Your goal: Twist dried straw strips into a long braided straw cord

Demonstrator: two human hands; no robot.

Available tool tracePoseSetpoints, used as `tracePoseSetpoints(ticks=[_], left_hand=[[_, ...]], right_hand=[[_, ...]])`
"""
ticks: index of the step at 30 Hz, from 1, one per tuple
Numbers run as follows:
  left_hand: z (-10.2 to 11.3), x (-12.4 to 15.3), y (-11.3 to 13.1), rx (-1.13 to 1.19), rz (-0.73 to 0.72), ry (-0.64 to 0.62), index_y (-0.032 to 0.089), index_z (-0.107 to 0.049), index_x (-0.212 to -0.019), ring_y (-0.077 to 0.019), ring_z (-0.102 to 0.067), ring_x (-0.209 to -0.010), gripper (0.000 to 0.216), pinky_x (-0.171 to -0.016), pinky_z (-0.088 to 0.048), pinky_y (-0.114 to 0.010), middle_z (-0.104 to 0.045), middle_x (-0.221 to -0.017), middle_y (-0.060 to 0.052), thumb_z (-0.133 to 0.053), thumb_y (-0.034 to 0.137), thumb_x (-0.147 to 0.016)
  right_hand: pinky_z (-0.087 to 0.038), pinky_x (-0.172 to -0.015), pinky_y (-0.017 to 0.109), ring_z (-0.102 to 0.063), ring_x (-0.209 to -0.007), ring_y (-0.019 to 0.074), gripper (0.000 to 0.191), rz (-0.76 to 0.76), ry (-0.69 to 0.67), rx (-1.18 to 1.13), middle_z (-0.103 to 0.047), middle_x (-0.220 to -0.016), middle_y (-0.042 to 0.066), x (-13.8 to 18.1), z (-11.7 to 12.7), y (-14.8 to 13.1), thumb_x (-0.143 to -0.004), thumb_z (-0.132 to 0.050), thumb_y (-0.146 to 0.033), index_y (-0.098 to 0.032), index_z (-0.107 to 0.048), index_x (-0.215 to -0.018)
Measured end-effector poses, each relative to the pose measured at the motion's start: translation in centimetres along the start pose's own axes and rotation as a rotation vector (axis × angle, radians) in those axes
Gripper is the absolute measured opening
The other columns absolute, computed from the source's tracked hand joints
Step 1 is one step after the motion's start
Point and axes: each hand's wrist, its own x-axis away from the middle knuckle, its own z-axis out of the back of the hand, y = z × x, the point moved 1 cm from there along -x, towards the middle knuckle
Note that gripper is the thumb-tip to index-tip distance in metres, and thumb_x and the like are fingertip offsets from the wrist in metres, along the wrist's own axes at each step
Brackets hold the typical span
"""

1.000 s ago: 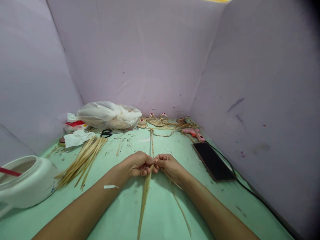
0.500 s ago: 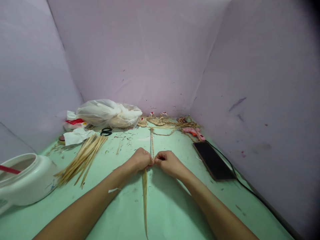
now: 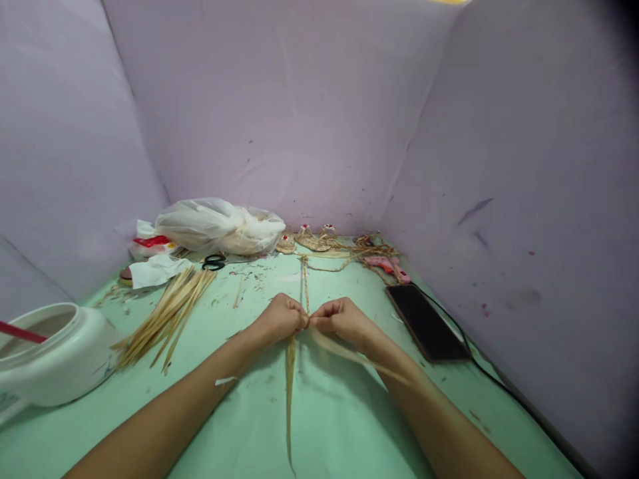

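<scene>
A thin straw braid point(image 3: 303, 283) runs along the green table point(image 3: 329, 426) from a tangle of woven cord at the back wall to my hands. My left hand point(image 3: 280, 319) and my right hand point(image 3: 339, 319) are closed, fingertips together, pinching the near end of the braid. Loose flat strips point(image 3: 289, 392) hang from the pinch toward me. One strip sweeps blurred to the right across my right forearm point(image 3: 372, 362).
A bundle of straw strips point(image 3: 167, 318) lies left, with a white jar point(image 3: 54, 356) holding a red stick. At the back are a plastic bag point(image 3: 219, 226), tissue, black scissors point(image 3: 214, 261), woven pieces and a pink glue gun point(image 3: 387, 265). A phone point(image 3: 424, 322) with cable lies right.
Both hands stayed pinched at the braid's end. The loose strip on the right swung up and rightward across my right forearm, and the hands shifted slightly farther from me.
</scene>
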Motion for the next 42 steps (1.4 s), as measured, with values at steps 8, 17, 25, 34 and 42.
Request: tracePoseSetpoints(ticks=[8, 17, 25, 34, 42], left_hand=[[-0.1, 0.4, 0.4, 0.113, -0.027, -0.013, 0.011, -0.053, -0.046, -0.005, -0.028, -0.039, 0.01, -0.041, -0.02, -0.021, -0.037, -0.038, 0.004, -0.05, 0.019, -0.051], [0.2, 0.5, 0.5, -0.021, -0.157, -0.059, 0.012, -0.051, -0.048, -0.0054, -0.025, -0.045, 0.02, -0.043, -0.019, -0.021, -0.031, -0.043, 0.005, -0.051, 0.028, -0.059], [0.9, 0.7, 1.0, -0.241, -0.23, -0.19, 0.015, -0.04, -0.046, -0.0056, -0.024, -0.044, 0.017, -0.043, -0.016, -0.022, -0.028, -0.044, 0.005, -0.043, 0.021, -0.061], [0.6, 0.6, 1.1, 0.001, 0.07, -0.108, 0.013, -0.052, -0.05, -0.0059, -0.03, -0.033, 0.008, -0.037, -0.022, -0.021, -0.041, -0.036, 0.003, -0.05, 0.02, -0.051], [0.5, 0.3, 0.2, 0.127, 0.256, -0.115, 0.013, -0.054, -0.053, -0.0056, -0.03, -0.029, 0.008, -0.032, -0.015, -0.018, -0.044, -0.036, 0.003, -0.054, 0.019, -0.047]], right_hand=[[-0.028, -0.046, 0.018, -0.039, -0.045, 0.0044, 0.023, 0.13, -0.09, -0.15, -0.047, -0.047, -0.006, -0.5, -0.5, 0.8, -0.052, -0.067, -0.019, -0.015, -0.045, -0.057], [-0.008, -0.036, 0.019, -0.02, -0.034, 0.0017, 0.021, -0.085, -0.211, -0.196, -0.031, -0.04, -0.01, -0.4, -0.2, 0.6, -0.056, -0.064, -0.021, -0.016, -0.044, -0.06], [-0.007, -0.035, 0.02, -0.02, -0.031, 0.0012, 0.007, -0.138, -0.069, -0.101, -0.042, -0.037, -0.007, -0.5, -0.1, 0.5, -0.049, -0.057, -0.012, -0.013, -0.051, -0.053], [-0.01, -0.035, 0.02, -0.022, -0.031, 0.0017, 0.008, -0.059, -0.006, -0.09, -0.043, -0.035, -0.007, -0.7, -0.4, 1.0, -0.047, -0.06, -0.012, -0.013, -0.054, -0.051], [-0.01, -0.036, 0.02, -0.024, -0.033, 0.0019, 0.01, -0.045, -0.005, -0.137, -0.049, -0.037, -0.005, -0.2, -0.8, 1.1, -0.047, -0.063, -0.014, -0.012, -0.057, -0.054]])
